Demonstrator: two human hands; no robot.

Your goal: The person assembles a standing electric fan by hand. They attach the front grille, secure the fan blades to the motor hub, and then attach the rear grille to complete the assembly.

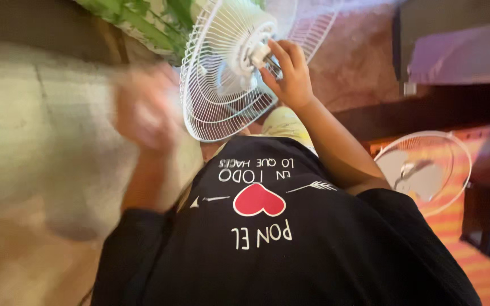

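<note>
Left of the white wire fan guard [222, 85], our left hand [146, 110] is motion-blurred; we cannot tell whether it is open or closed. On the guard's white plastic motor hub [250, 54], our right hand [290, 76] grips the shaft. The guard sits mounted. Right of it, a second white wire grille [426, 170] lies detached, evidently unfitted.
</note>
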